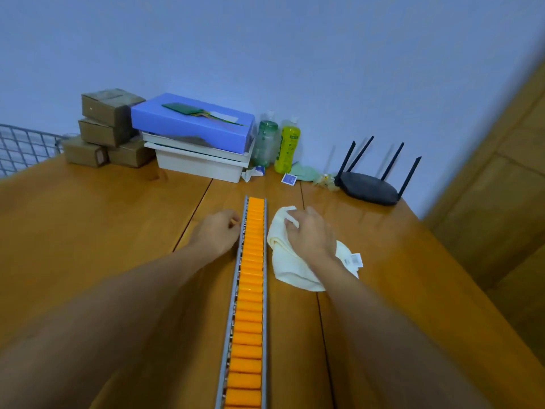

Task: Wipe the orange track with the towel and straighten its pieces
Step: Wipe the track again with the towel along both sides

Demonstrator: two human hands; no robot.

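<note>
Hands flank the orange track (249, 290), which runs lengthwise away from the person down the middle of the wooden table (88, 216), its long axis pointing toward the clutter by the wall. The left hand (216, 233) rests against the track's left rail with fingers curled in, gripping nothing visible, while the right hand (309, 231) closes its fingers on the cream towel (290, 268) lying just right of the track. Wiping likely calls for carrying the towel a short way left onto the rollers.
</note>
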